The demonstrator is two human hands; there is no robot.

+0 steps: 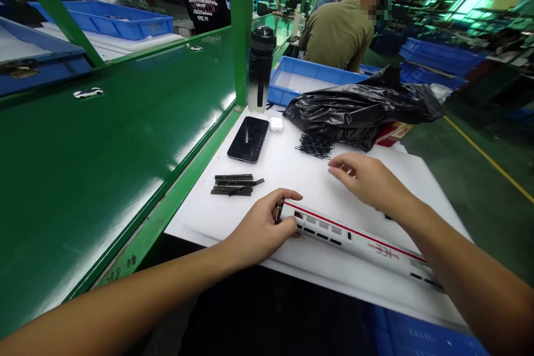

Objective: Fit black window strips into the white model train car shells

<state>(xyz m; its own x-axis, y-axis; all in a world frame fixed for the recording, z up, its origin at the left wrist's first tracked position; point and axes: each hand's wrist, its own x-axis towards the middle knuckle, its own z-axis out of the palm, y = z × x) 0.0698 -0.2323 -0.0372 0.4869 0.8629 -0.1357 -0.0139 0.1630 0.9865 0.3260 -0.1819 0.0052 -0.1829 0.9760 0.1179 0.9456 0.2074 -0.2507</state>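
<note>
My left hand point(267, 225) is wrapped around the near-left end of a white model train car point(325, 228) with a red stripe, dark window openings and red lettering. The car lies along the front of the white work surface; my right forearm hides its far end. Above the car, my right hand point(367, 178) is in the air with thumb and forefinger tips drawn close together; anything between them is too small to make out. Just beyond those fingertips is a pile of small black frame-like parts point(315, 146). Flat dark strips point(233, 184) lie in a small stack to the left.
A phone point(249, 139), a white earphone case point(276, 124) and a dark bottle point(261, 67) stand along the left side. Behind are a black plastic bag point(346, 111) and a blue bin point(317, 75). A green partition point(125, 139) borders the left. Two people sit farther back.
</note>
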